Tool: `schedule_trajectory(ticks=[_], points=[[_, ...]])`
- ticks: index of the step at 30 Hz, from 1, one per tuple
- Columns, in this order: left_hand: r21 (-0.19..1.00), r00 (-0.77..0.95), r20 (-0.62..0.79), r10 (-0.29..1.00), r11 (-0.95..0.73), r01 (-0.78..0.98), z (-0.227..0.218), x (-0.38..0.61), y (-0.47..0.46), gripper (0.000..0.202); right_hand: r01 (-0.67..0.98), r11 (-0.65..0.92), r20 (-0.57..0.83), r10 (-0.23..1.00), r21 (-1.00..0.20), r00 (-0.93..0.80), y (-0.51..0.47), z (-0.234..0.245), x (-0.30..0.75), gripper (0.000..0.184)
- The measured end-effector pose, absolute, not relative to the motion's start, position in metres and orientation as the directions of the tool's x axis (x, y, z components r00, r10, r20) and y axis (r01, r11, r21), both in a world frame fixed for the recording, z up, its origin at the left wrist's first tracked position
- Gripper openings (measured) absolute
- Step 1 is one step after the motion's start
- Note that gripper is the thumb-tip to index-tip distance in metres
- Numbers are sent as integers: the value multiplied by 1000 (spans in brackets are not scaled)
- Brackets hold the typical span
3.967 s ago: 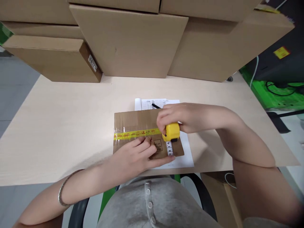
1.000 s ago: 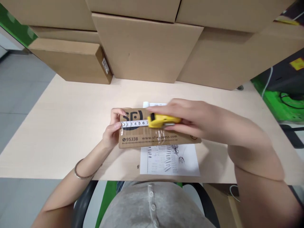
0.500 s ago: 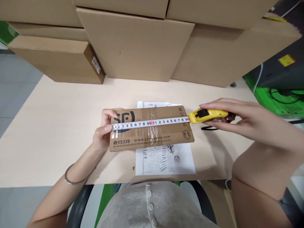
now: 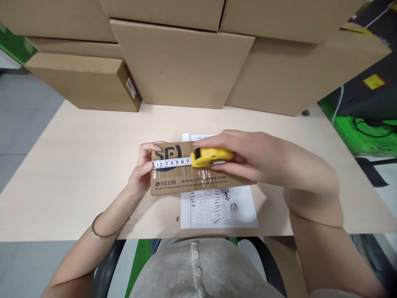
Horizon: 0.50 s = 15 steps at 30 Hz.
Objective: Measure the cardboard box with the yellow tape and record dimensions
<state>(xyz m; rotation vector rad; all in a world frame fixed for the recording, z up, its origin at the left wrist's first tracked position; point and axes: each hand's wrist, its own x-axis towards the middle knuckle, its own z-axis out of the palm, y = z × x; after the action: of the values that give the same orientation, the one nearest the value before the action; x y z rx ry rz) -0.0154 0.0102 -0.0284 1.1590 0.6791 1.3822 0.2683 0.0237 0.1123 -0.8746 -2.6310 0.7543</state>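
A small printed cardboard box [image 4: 186,182] stands on its edge on the table, over a sheet of paper [image 4: 218,209]. My right hand [image 4: 251,159] is closed around a yellow tape measure [image 4: 211,156] held against the box's upper part. A short stretch of white blade [image 4: 172,162] runs left from it. My left hand [image 4: 143,171] pinches the blade's end against the box's left edge, thumb on the front and fingers curled over the top corner.
Several large cardboard boxes [image 4: 182,62] are stacked along the back of the light wooden table [image 4: 77,165]. A flat box [image 4: 83,82] lies at the back left. Green equipment with cables [image 4: 369,128] sits off the right edge.
Half a second ago the blade spanned the box's whole length with the case past the right end. The case has since come back left, so only a short stretch shows.
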Motion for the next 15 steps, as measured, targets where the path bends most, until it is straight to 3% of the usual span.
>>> schedule_trajectory(ticks=[2,4,6,9,12,15], points=[[910,165,337,927,-275,-312,-36,-24,12,60,397,733,112,537,-553,-836,28,109,238,44],[920,268,378,886,-328,-214,-44,-35,12,104,340,769,131,477,-541,-869,33,108,217,42],[934,363,353,862,-348,-83,-50,-44,11,121,325,783,144,461,-531,-876,37,108,206,41],[901,363,397,843,-433,20,-51,-46,7,120,346,772,188,507,-533,-841,40,113,210,40],[880,256,466,847,-474,-34,-43,-37,3,112,396,744,290,605,-538,-742,32,121,231,45],[947,149,274,950,-240,-213,-31,-26,-2,91,453,659,348,726,-600,-594,14,122,253,55]])
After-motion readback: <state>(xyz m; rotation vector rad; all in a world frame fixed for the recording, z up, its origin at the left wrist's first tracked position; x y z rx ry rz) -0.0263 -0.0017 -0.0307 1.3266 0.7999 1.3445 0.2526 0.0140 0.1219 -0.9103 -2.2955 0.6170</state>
